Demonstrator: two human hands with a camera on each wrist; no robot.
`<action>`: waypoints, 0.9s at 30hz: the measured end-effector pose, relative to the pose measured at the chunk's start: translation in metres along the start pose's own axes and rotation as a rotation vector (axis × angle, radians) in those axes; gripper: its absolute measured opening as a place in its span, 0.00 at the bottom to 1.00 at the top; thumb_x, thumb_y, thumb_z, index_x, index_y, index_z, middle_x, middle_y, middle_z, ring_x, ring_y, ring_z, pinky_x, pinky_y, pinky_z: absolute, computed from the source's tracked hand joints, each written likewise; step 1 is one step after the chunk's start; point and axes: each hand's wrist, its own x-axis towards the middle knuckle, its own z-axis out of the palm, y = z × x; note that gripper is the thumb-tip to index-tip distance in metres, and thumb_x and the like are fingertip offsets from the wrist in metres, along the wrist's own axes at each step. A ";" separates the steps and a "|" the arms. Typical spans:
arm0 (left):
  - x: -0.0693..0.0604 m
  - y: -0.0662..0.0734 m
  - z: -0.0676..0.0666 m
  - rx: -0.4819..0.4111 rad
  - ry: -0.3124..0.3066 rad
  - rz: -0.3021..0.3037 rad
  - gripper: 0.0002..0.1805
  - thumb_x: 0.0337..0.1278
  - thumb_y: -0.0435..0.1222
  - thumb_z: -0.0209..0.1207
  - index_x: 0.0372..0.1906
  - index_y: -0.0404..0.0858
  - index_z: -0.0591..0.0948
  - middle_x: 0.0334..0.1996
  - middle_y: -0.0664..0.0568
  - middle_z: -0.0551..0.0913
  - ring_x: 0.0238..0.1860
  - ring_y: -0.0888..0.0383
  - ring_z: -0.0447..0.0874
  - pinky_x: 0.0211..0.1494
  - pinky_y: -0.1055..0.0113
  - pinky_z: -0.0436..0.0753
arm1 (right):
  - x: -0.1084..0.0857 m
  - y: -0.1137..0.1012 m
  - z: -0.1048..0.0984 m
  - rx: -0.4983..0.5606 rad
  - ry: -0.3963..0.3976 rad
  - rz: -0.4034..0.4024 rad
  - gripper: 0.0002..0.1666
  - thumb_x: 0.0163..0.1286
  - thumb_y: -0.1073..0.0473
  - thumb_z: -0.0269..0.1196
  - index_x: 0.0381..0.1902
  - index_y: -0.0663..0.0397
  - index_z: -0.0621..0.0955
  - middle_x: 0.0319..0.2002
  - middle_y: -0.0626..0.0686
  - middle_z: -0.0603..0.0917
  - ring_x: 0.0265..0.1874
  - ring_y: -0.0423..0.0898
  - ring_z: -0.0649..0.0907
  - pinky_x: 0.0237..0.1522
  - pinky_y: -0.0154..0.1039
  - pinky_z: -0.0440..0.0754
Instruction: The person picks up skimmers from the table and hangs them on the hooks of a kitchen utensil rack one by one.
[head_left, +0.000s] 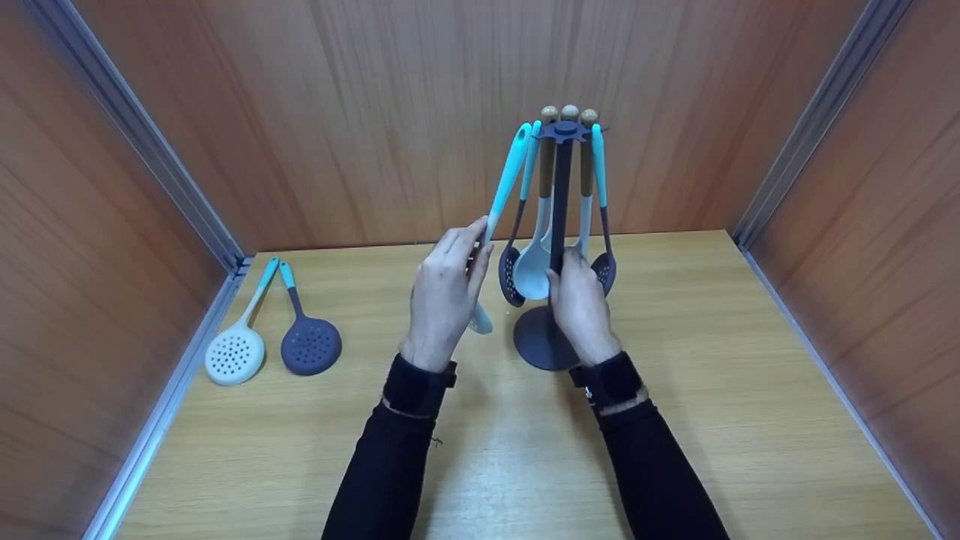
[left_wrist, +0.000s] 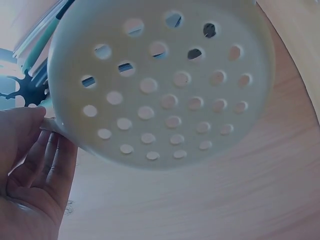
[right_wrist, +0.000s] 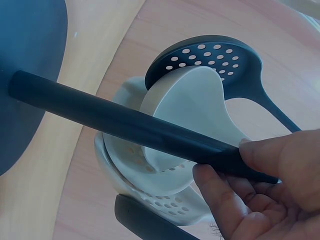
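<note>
My left hand (head_left: 442,289) pinches a pale skimmer with a turquoise handle (head_left: 510,172) by its neck, just left of a dark utensil stand (head_left: 560,210). Its round perforated head (left_wrist: 165,87) fills much of the left wrist view. The handle's top reaches the stand's hooked top; whether it hangs there I cannot tell. My right hand (head_left: 581,304) grips the stand's pole (right_wrist: 130,125) low down, thumb and fingers around it. Several utensils hang from the stand, among them a dark perforated ladle (right_wrist: 215,57) and a pale ladle (right_wrist: 190,105).
At the table's left lie a pale skimmer (head_left: 235,354) and a dark skimmer (head_left: 311,346), both with turquoise handles. The stand's round base (head_left: 536,345) rests on the wooden table (head_left: 495,465). Wooden panels (head_left: 375,112) with metal edging enclose the back and both sides.
</note>
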 end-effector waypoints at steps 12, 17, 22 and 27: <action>0.002 0.003 0.004 -0.015 -0.017 0.005 0.22 0.91 0.37 0.65 0.77 0.34 0.86 0.57 0.40 0.94 0.51 0.48 0.99 0.55 0.60 0.99 | -0.001 -0.001 -0.001 -0.009 -0.004 -0.002 0.17 0.92 0.63 0.64 0.67 0.71 0.79 0.56 0.70 0.89 0.57 0.67 0.93 0.55 0.62 0.94; 0.003 0.003 0.005 -0.013 -0.018 0.020 0.21 0.91 0.36 0.65 0.77 0.34 0.86 0.56 0.40 0.94 0.50 0.48 1.00 0.53 0.61 0.99 | 0.000 -0.001 0.000 -0.011 0.003 -0.005 0.15 0.91 0.63 0.64 0.64 0.71 0.79 0.54 0.70 0.89 0.55 0.67 0.93 0.53 0.63 0.93; 0.004 0.004 0.005 -0.009 -0.031 0.019 0.22 0.91 0.36 0.65 0.77 0.34 0.86 0.56 0.40 0.94 0.50 0.48 1.00 0.54 0.60 0.99 | 0.000 -0.003 -0.001 -0.001 -0.006 0.011 0.15 0.92 0.63 0.64 0.65 0.70 0.79 0.55 0.69 0.89 0.55 0.66 0.93 0.53 0.62 0.93; 0.005 0.005 0.005 -0.011 -0.036 0.030 0.22 0.91 0.37 0.64 0.77 0.33 0.86 0.55 0.40 0.94 0.50 0.48 0.99 0.55 0.60 0.99 | 0.000 -0.002 0.000 0.002 -0.006 0.013 0.16 0.92 0.63 0.64 0.65 0.71 0.79 0.55 0.70 0.89 0.56 0.66 0.93 0.54 0.62 0.94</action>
